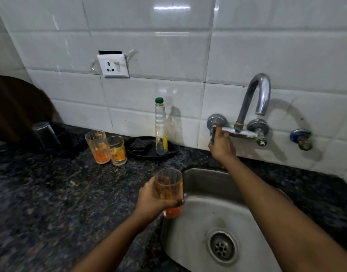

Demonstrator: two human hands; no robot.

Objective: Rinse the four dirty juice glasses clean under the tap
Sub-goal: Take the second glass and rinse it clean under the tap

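While the left hand [151, 201] grips a dirty juice glass [169, 193] upright at the sink [247, 218] rim, the right hand [221, 144] curls round the tap handle [213, 133], and no water shows, so it looks like opening time; next, glass under the spout [261, 93]. Two more dirty glasses [106, 147] wait by the bottle [161, 126], nothing blocking
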